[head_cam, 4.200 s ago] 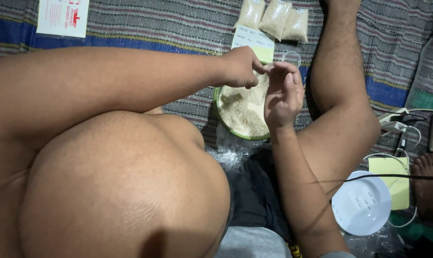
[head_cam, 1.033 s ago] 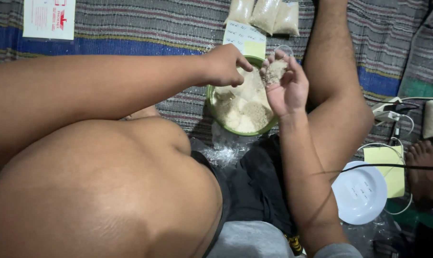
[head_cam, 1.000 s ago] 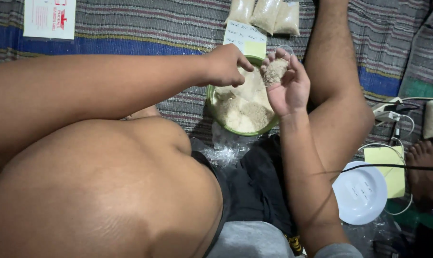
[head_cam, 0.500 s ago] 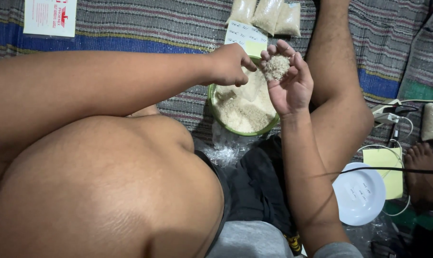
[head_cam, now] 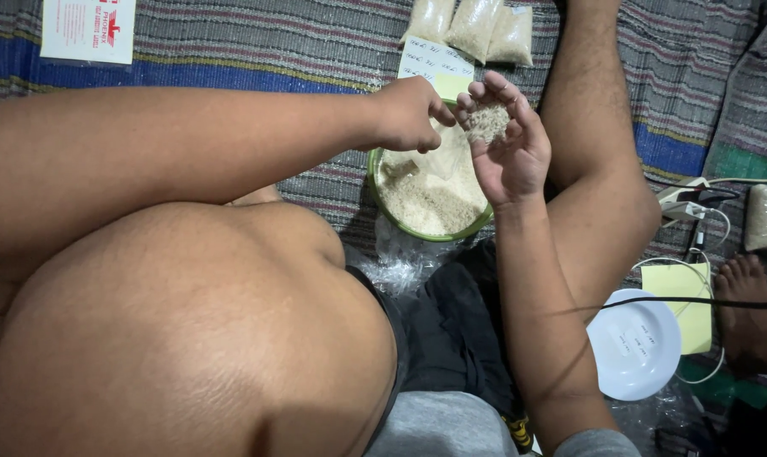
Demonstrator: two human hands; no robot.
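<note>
Right hand (head_cam: 510,144) palm up, fingers loosely cupped, heap of rice grains (head_cam: 487,123) resting on fingers; heap roundish, no clear long axis. Left hand (head_cam: 410,114) curled, fingertips pinched together just beside heap. Both above green bowl (head_cam: 383,199) of rice on striped mat (head_cam: 231,51).

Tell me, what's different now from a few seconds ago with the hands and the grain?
The right hand has lifted a little above the green bowl and turned palm up, now cupping a small heap of grain that it did not show at first. The left hand has stayed closed beside it over the bowl's rim. The bowl, the filled bags and the white lid have not moved.
</note>
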